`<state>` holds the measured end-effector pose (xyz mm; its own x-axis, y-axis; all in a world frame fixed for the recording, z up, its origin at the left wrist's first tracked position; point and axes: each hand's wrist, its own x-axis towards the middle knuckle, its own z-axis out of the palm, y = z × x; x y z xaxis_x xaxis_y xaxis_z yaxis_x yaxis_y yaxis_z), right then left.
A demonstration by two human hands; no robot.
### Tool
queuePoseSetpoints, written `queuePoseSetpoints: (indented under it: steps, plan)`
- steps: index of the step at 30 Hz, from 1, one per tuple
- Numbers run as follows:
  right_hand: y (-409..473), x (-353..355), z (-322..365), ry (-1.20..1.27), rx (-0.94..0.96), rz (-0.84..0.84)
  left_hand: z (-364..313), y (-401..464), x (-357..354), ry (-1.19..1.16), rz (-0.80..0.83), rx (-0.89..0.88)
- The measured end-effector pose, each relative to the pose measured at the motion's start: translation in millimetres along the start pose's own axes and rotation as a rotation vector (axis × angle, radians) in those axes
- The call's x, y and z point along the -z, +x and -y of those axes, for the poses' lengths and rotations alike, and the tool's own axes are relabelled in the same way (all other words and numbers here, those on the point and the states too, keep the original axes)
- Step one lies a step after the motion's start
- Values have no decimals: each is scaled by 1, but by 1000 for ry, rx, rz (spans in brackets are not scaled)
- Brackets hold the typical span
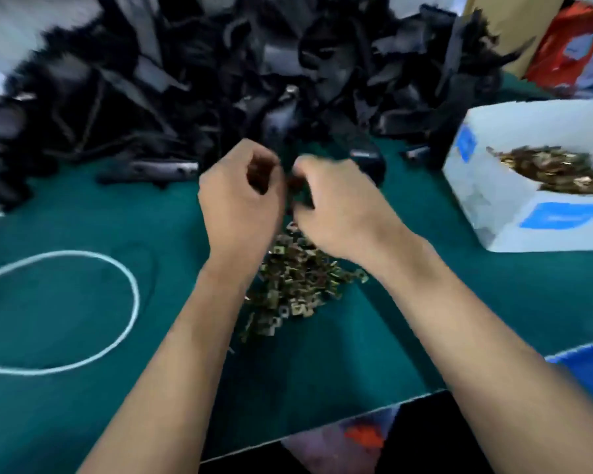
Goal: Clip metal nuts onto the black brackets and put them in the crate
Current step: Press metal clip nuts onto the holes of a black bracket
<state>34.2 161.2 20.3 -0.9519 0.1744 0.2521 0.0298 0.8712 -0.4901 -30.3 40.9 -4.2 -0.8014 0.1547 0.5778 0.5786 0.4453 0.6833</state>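
Observation:
A big heap of black brackets fills the back of the green table. Loose brass-coloured metal nuts lie in a pile near the middle, between my forearms. My left hand and my right hand meet just above that pile, fingers curled, both gripping a small black bracket that is mostly hidden between them. The frame is blurred, so I cannot tell whether a nut is pinched there. A blue crate corner shows at the right edge.
A white and blue cardboard box holding more nuts stands at the right. A white cord loop lies on the table at the left. A single bracket lies flat left of my hands. The table's front edge runs below my arms.

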Motion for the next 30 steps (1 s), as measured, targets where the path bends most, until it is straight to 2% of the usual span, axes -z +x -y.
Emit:
queuePoseSetpoints:
  steps: [1,3,6,11,13,18,24,26,30]
  plan:
    - [8,-18,16,-122,71,168,26,3,17,138,-30,5]
    - [18,-47,38,-272,176,321,69,7,46,341,-87,30]
    - [31,-75,52,-314,199,301,111,17,73,530,-92,103]
    - [44,-82,33,-104,228,313,145,41,79,629,136,434]
    - [43,-77,22,-1,230,324,148,42,76,638,161,448]
    - [44,-73,10,163,210,401,148,38,82,726,-44,323]
    - [45,-81,10,207,196,257,150,39,89,678,-182,333]
    - [48,-76,6,253,182,247,149,37,86,513,-273,384]
    - [52,-67,-2,199,210,221,128,35,76,-482,-407,651]
